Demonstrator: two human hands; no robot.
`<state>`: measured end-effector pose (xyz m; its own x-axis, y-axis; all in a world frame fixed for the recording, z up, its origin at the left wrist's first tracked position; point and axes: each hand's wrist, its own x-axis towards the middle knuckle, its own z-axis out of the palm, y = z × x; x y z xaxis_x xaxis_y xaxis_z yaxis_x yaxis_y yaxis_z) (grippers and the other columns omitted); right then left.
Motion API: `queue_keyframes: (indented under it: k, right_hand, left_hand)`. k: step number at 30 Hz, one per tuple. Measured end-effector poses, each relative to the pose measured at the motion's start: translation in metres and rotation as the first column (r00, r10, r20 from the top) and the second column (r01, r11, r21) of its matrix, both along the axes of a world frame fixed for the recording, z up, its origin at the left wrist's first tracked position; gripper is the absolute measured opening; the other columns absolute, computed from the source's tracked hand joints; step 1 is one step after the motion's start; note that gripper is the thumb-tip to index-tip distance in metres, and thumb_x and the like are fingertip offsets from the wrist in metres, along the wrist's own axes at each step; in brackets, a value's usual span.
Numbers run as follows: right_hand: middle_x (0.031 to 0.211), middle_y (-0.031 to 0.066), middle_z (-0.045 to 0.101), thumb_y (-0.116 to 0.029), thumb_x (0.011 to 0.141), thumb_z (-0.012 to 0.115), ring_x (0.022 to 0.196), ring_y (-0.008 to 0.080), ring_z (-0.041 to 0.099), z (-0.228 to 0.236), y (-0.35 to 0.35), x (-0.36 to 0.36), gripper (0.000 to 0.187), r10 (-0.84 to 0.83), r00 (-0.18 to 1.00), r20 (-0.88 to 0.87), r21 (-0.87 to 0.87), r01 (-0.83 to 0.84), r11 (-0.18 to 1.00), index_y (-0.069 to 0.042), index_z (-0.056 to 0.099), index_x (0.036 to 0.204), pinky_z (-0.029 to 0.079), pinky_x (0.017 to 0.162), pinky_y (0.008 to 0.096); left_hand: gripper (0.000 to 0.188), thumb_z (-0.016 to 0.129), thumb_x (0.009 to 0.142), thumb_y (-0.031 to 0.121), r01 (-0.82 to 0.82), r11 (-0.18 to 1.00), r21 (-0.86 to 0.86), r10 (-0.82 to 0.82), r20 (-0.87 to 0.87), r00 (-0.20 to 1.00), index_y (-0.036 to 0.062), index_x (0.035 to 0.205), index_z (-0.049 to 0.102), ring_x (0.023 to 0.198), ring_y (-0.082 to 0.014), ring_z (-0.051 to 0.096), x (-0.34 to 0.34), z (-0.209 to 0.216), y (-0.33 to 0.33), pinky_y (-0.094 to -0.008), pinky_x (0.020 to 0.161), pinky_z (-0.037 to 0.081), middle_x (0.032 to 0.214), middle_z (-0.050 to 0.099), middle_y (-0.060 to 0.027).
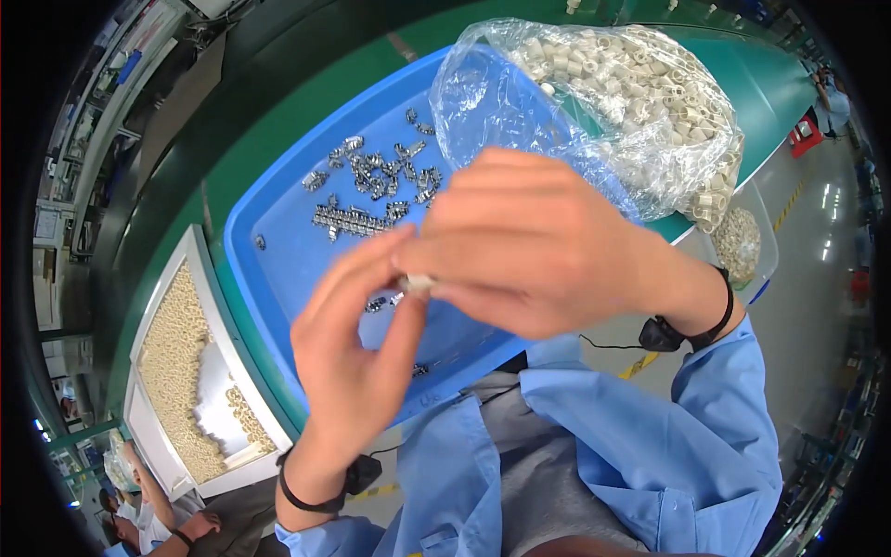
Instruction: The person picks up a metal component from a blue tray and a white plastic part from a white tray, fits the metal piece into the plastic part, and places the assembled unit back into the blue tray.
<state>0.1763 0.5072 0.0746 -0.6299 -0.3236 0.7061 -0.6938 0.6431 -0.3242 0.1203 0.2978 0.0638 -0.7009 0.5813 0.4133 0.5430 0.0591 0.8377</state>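
Observation:
Over a blue plastic tray [278, 306], my hands meet at a small cream plastic piece [419, 281]. My left hand [348, 348] pinches it between thumb and fingertips. From the other side, the fingertips of my right hand [534, 246] close on the same piece. Fingers cover most of it, so its full shape is hidden. Small shiny metal parts [376, 176] lie loose in the tray, some lined up in a short row [348, 221]. A few more show just below my fingers.
A clear plastic bag [473, 102] of cream ring-shaped pieces [664, 84] overlaps the tray's far right. At left stands a white-framed box [200, 255] of tiny cream parts. A clear bin [763, 237] sits beyond the bench's right edge. Another person's arm [153, 487] shows at lower left.

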Motion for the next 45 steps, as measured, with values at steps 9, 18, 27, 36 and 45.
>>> queue_keyframes:
  k: [9, 18, 27, 36, 45]
  right_hand:
    - [0.087, 0.0073, 0.067, -0.008, 0.078, 0.077, 0.077, 0.0257, 0.066, -0.003, 0.041, -0.036, 0.059, -0.187, 0.960, 0.210, -0.054, 0.202, 0.978, -0.008, 0.061, 0.135, 0.052, 0.070, 0.0360]
    - [0.094, 0.0065, 0.063, -0.010, 0.081, 0.074, 0.090, 0.0251, 0.063, -0.041, 0.049, -0.037, 0.038, -0.288, 0.923, 0.255, 0.370, 0.182, 0.911, -0.009, 0.068, 0.119, 0.049, 0.081, 0.0392]
    - [0.091, 0.0036, 0.056, -0.012, 0.081, 0.075, 0.093, 0.0212, 0.059, -0.070, 0.036, -0.047, 0.017, -0.266, 0.907, 0.328, 0.396, 0.124, 0.910, -0.009, 0.069, 0.096, 0.046, 0.082, 0.0372]
    - [0.092, 0.0053, 0.057, -0.011, 0.081, 0.074, 0.089, 0.0241, 0.059, -0.070, 0.039, -0.049, 0.016, -0.236, 0.921, 0.311, 0.345, 0.122, 0.931, -0.008, 0.065, 0.093, 0.047, 0.080, 0.0373]
    - [0.084, 0.0138, 0.061, 0.001, 0.082, 0.071, 0.083, 0.0348, 0.061, -0.054, 0.030, -0.047, 0.014, -0.159, 0.896, 0.414, 0.215, 0.073, 0.974, -0.001, 0.061, 0.092, 0.048, 0.076, 0.0427]
  left_hand:
    - [0.020, 0.074, 0.089, 0.007, 0.068, 0.994, -0.083, -0.058, 0.117, 0.991, -0.0026, 0.106, 0.072, 0.072, -0.0092, 0.051, -0.083, -0.009, 0.057, -0.0248, 0.067, 0.045, 0.085, 0.063, -0.0018]
    - [0.031, 0.075, 0.090, 0.022, 0.027, 0.935, -0.353, -0.083, -0.145, 0.986, 0.0006, 0.112, 0.073, 0.086, -0.0077, 0.064, -0.232, -0.015, 0.113, -0.0252, 0.081, 0.050, 0.095, 0.072, -0.0024]
    - [0.029, 0.075, 0.090, 0.021, 0.216, 0.828, -0.518, -0.219, 0.058, 0.974, 0.0014, 0.112, 0.073, 0.088, -0.0103, 0.066, -0.307, -0.077, 0.175, -0.0268, 0.085, 0.051, 0.096, 0.073, -0.0042]
    - [0.026, 0.073, 0.091, 0.018, 0.230, 0.824, -0.518, -0.281, -0.021, 0.959, -0.0012, 0.109, 0.072, 0.087, -0.0106, 0.065, -0.316, -0.086, 0.180, -0.0254, 0.081, 0.051, 0.096, 0.073, -0.0055]
    - [0.060, 0.075, 0.089, 0.032, 0.216, 0.841, -0.497, -0.339, -0.171, 0.925, -0.0125, 0.126, 0.060, 0.087, -0.0222, 0.069, -0.278, 0.032, 0.093, -0.0342, 0.078, 0.055, 0.098, 0.074, -0.0158]
